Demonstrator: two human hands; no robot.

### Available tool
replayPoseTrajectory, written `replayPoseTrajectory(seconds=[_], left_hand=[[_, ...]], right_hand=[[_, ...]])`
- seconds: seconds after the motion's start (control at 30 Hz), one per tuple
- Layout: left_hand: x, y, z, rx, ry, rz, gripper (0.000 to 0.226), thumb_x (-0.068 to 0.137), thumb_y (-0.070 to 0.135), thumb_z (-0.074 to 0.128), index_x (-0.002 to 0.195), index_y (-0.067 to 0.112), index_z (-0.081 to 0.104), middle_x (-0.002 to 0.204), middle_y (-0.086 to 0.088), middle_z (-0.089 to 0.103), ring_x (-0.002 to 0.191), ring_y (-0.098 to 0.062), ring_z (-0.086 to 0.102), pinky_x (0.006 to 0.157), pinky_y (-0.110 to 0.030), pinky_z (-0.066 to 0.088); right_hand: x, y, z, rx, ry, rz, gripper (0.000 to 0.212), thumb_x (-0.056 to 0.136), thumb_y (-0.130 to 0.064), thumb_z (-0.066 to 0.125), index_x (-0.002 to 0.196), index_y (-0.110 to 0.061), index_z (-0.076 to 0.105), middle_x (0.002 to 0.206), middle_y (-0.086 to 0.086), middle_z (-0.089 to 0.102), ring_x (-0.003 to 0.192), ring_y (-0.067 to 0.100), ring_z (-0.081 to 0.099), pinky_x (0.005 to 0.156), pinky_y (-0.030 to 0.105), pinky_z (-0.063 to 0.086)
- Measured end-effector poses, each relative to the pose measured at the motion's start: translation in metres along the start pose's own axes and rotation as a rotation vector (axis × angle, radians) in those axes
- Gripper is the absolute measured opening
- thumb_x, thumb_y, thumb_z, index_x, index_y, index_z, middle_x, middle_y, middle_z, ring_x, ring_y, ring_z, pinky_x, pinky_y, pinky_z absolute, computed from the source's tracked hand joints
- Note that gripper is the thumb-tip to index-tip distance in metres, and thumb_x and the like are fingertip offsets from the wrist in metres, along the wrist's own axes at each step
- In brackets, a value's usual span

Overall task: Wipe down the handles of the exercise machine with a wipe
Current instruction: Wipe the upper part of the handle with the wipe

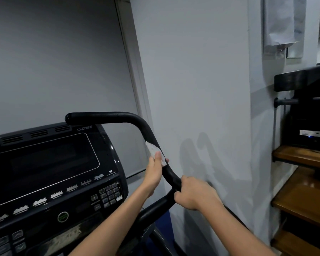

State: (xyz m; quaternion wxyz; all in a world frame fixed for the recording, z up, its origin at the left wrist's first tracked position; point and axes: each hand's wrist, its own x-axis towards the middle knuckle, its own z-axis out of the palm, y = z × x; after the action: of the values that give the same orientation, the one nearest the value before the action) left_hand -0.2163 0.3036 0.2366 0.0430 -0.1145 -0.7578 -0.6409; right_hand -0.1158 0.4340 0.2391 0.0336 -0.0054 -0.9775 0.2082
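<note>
A black curved handle (118, 118) of the exercise machine runs from a rounded end at the upper left, bends down to the right and meets a lower bar. My left hand (154, 171) presses a white wipe (154, 150) against the sloping part of the handle, thumb on top of the wipe. My right hand (192, 194) is closed around the handle lower down, at the bend where the two bars join. The wipe wraps partly around the bar, and its far side is hidden.
The machine's black console (50, 169) with a dark screen and keypad fills the lower left. A pale wall (201, 89) stands close behind the handle. Wooden shelves (303, 182) with black equipment are at the right edge.
</note>
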Motion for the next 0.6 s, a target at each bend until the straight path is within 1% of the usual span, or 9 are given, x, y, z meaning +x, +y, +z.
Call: replayPoseTrajectory(seconds=[0.07, 0.13, 0.17, 0.2, 0.27, 0.37, 0.43, 0.53, 0.6], left_hand=[[-0.009, -0.009, 0.003, 0.060, -0.073, -0.030, 0.041, 0.110, 0.049, 0.025, 0.100, 0.023, 0.055, 0.111, 0.001, 0.072, 0.105, -0.006, 0.065, 0.094, -0.026, 0.048], [-0.009, -0.016, 0.002, 0.111, -0.133, -0.048, 0.049, 0.111, 0.045, 0.023, 0.092, 0.018, 0.059, 0.106, -0.004, 0.071, 0.102, -0.011, 0.066, 0.101, -0.034, 0.051], [-0.007, -0.017, 0.001, 0.124, -0.146, -0.058, 0.051, 0.112, 0.043, 0.024, 0.091, 0.016, 0.061, 0.103, -0.006, 0.070, 0.098, -0.013, 0.064, 0.098, -0.032, 0.052], [-0.006, -0.014, 0.001, 0.129, -0.136, -0.065, 0.051, 0.112, 0.042, 0.025, 0.091, 0.015, 0.062, 0.101, -0.006, 0.069, 0.093, -0.013, 0.063, 0.088, -0.026, 0.053], [0.000, -0.009, 0.003, 0.108, -0.072, -0.055, 0.048, 0.112, 0.042, 0.028, 0.095, 0.012, 0.062, 0.099, -0.004, 0.066, 0.088, -0.012, 0.060, 0.075, -0.018, 0.047], [0.013, 0.001, 0.006, 0.024, 0.056, -0.026, 0.045, 0.109, 0.046, 0.034, 0.110, 0.007, 0.056, 0.107, -0.003, 0.068, 0.094, -0.013, 0.063, 0.076, -0.024, 0.049], [0.022, 0.014, 0.003, -0.018, 0.125, 0.008, 0.045, 0.109, 0.046, 0.034, 0.118, 0.007, 0.054, 0.110, -0.001, 0.068, 0.097, -0.013, 0.065, 0.081, -0.030, 0.052], [0.030, 0.027, -0.004, -0.033, 0.152, 0.089, 0.047, 0.109, 0.049, 0.031, 0.126, 0.009, 0.050, 0.115, 0.002, 0.067, 0.110, -0.015, 0.064, 0.101, -0.038, 0.051], [0.029, 0.026, -0.005, -0.047, 0.139, 0.104, 0.053, 0.108, 0.054, 0.030, 0.129, 0.009, 0.050, 0.114, 0.002, 0.069, 0.111, -0.012, 0.065, 0.103, -0.038, 0.050]], right_hand=[[0.000, -0.001, 0.000, -0.008, 0.008, -0.003, 0.024, 0.087, -0.036, 0.050, 0.103, -0.018, 0.046, 0.083, -0.004, 0.051, 0.080, 0.021, 0.055, 0.068, 0.032, 0.044], [-0.001, -0.002, 0.000, -0.018, 0.019, -0.008, 0.022, 0.087, -0.035, 0.050, 0.101, -0.019, 0.046, 0.080, -0.005, 0.050, 0.079, 0.021, 0.055, 0.067, 0.032, 0.043], [-0.001, -0.002, 0.000, -0.020, 0.022, -0.008, 0.022, 0.087, -0.036, 0.050, 0.101, -0.019, 0.047, 0.080, -0.005, 0.050, 0.078, 0.020, 0.055, 0.066, 0.031, 0.042], [-0.001, -0.002, 0.000, -0.021, 0.024, -0.006, 0.022, 0.086, -0.036, 0.050, 0.100, -0.019, 0.047, 0.080, -0.005, 0.051, 0.077, 0.020, 0.056, 0.065, 0.031, 0.042], [-0.001, -0.002, 0.000, -0.024, 0.025, -0.004, 0.023, 0.086, -0.036, 0.050, 0.101, -0.018, 0.049, 0.081, -0.004, 0.053, 0.078, 0.020, 0.057, 0.065, 0.031, 0.044], [0.000, -0.001, 0.001, -0.017, 0.021, -0.004, 0.025, 0.087, -0.037, 0.050, 0.103, -0.018, 0.048, 0.081, -0.004, 0.051, 0.079, 0.020, 0.057, 0.067, 0.032, 0.045], [0.000, -0.001, 0.001, -0.011, 0.016, -0.002, 0.025, 0.087, -0.037, 0.050, 0.103, -0.018, 0.047, 0.081, -0.005, 0.050, 0.079, 0.021, 0.056, 0.067, 0.032, 0.044], [0.002, 0.000, 0.001, -0.019, 0.008, 0.000, 0.025, 0.087, -0.037, 0.050, 0.102, -0.018, 0.044, 0.080, -0.005, 0.047, 0.081, 0.023, 0.054, 0.068, 0.032, 0.043], [0.003, 0.000, 0.002, -0.024, 0.011, -0.003, 0.026, 0.087, -0.037, 0.050, 0.102, -0.018, 0.044, 0.080, -0.005, 0.046, 0.081, 0.023, 0.054, 0.068, 0.032, 0.044]])
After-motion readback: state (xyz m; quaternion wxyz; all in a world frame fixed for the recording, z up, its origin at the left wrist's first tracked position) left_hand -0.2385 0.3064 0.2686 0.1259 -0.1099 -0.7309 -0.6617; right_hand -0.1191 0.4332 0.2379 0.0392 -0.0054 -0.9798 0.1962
